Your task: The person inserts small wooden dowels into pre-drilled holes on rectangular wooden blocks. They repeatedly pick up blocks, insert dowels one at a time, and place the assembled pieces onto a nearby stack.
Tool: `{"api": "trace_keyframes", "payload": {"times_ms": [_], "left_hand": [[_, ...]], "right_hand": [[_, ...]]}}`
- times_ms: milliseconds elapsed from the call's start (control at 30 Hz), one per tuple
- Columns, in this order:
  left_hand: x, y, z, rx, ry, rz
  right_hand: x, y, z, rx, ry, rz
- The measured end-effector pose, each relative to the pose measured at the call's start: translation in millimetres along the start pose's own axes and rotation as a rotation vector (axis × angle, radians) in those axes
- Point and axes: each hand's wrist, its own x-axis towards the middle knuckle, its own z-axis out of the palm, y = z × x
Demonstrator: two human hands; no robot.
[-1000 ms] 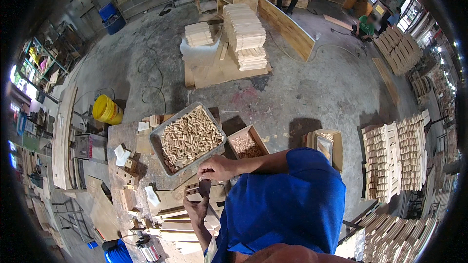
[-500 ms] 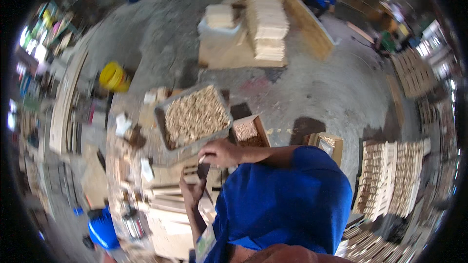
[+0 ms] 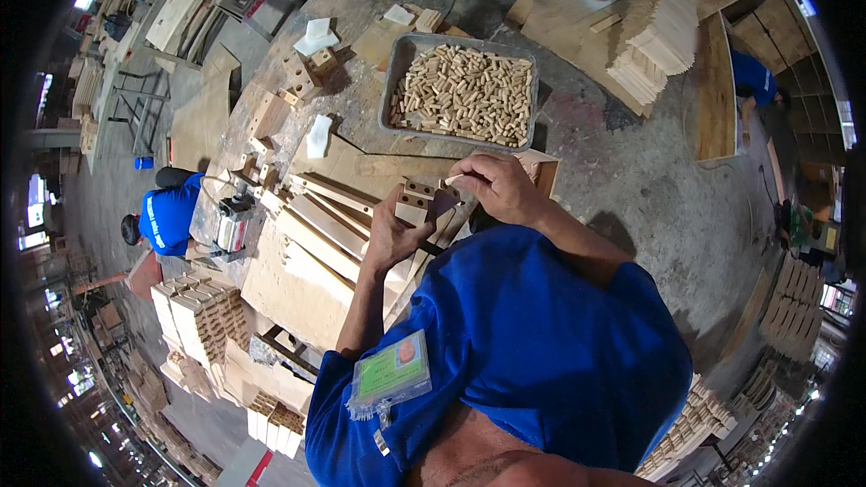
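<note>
Holds a drilled wooden block (image 3: pixel 413 202) in the left hand (image 3: pixel 394 233), with the grip closed around its sides and several holes in view. Pinches a small pale dowel (image 3: pixel 454 180) in the right hand (image 3: pixel 502 186), with the grip narrow, close to the block's right end. Cannot tell contact between dowel and block. Works at the right side of a wooden desk (image 3: pixel 359 101), with long pale boards (image 3: pixel 317 241) lying just left of the block. Has a grey tray (image 3: pixel 456 138) full of loose dowels (image 3: pixel 465 90) on the far side of both hands, and a wooden box (image 3: pixel 547 175) partly hidden behind the right one. Has more drilled blocks (image 3: pixel 300 74) farther left, near white pieces (image 3: pixel 317 137). Shares the place with a co-worker (image 3: pixel 171 212) in blue at the left.
</note>
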Motion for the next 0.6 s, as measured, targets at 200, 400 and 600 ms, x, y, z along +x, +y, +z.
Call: {"api": "trace_keyframes", "payload": {"times_ms": [200,400,600], "left_hand": [[-3,-3,-3,0.022,0.039,0.081],[-8,4,-6,0.031,0.035,0.080],[-13,-4,-2,0.099,0.104,0.082]], "right_hand": [[5,2,2,-0.029,-0.099,-0.068],[9,1,4,-0.098,-0.175,-0.161],[11,7,19,0.017,-0.155,-0.025]]}}
